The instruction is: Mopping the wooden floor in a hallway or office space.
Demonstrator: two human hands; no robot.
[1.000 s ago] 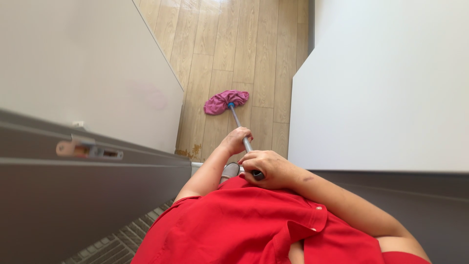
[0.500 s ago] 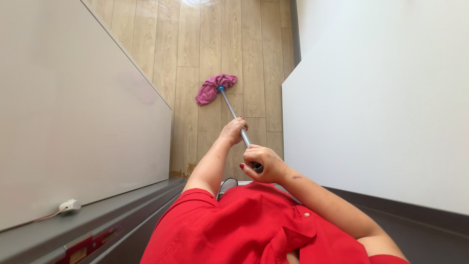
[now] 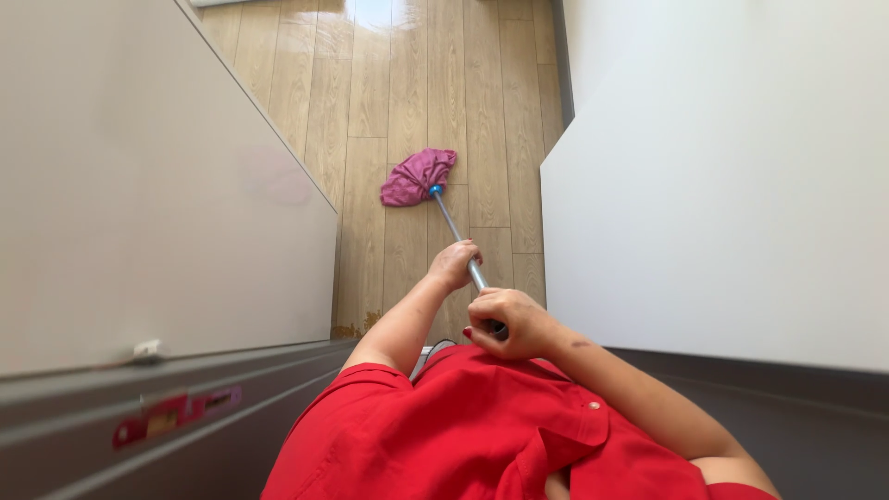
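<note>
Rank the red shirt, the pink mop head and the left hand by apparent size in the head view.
1. red shirt, though nearest the camera
2. pink mop head
3. left hand, near the mop head's size, so unsure

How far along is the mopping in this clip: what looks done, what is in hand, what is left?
Done: the far floor boards shine with a glossy reflection, though wetness cannot be confirmed. In hand: the left hand and right hand both grip the mop handle, with the pink mop head flat on the boards mid-corridor. Left: the near strip by the threshold, where a yellowish stain shows at the wall's base.
</note>
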